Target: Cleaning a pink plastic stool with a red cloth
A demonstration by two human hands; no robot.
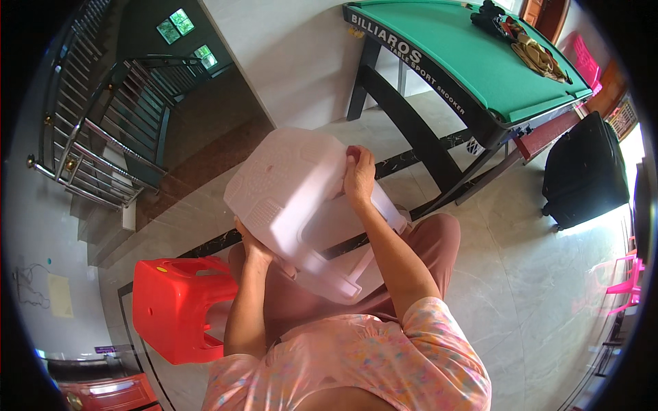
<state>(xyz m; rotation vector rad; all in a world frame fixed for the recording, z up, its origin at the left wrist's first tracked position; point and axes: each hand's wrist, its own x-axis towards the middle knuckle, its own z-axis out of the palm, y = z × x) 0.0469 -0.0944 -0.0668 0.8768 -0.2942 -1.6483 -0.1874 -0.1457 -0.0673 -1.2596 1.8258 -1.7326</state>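
A pale pinkish-white plastic stool is tilted in front of me above my lap, its patterned seat turned up and to the left and its legs toward me and to the right. My right hand grips its far right side, with the fingers bent over the edge. At the near left edge, my left hand holds the stool from below, and part of those fingers is hidden behind it. Beside my left forearm, a red plastic stool lies on its side on the floor.
A billiard table with green cloth stands at the far right, with bags on it. A black suitcase and a pink chair are to the right. Stairs with a metal railing rise at the far left.
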